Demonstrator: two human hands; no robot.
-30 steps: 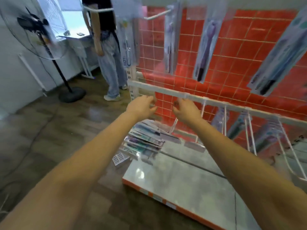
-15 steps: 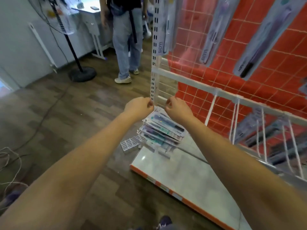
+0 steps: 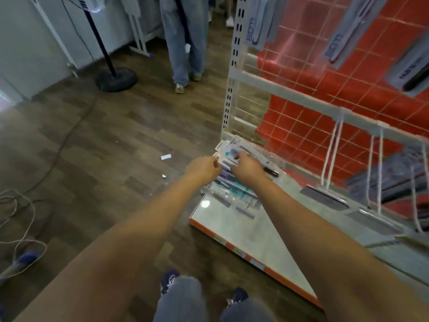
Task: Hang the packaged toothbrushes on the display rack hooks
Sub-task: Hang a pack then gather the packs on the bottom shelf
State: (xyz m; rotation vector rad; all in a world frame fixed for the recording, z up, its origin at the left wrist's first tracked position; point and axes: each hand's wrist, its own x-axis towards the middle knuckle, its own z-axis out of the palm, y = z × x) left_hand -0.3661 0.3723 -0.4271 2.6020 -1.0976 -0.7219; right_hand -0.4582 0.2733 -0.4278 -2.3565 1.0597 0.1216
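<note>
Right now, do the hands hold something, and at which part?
It cannot be told. Both the left hand and right hand reach the stack of packaged toothbrushes, but blur hides any grip.

Even, moderately bright indoor light filled the frame, a small glare spot shone on the glossy base shelf (image 3: 274,238) at lower centre, motion blur smeared the whole view, and wide-angle distortion bent the edges.

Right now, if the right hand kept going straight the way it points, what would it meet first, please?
Probably the stack of packaged toothbrushes on the base shelf; the right hand already seems at its top, though blur hides contact.
</note>
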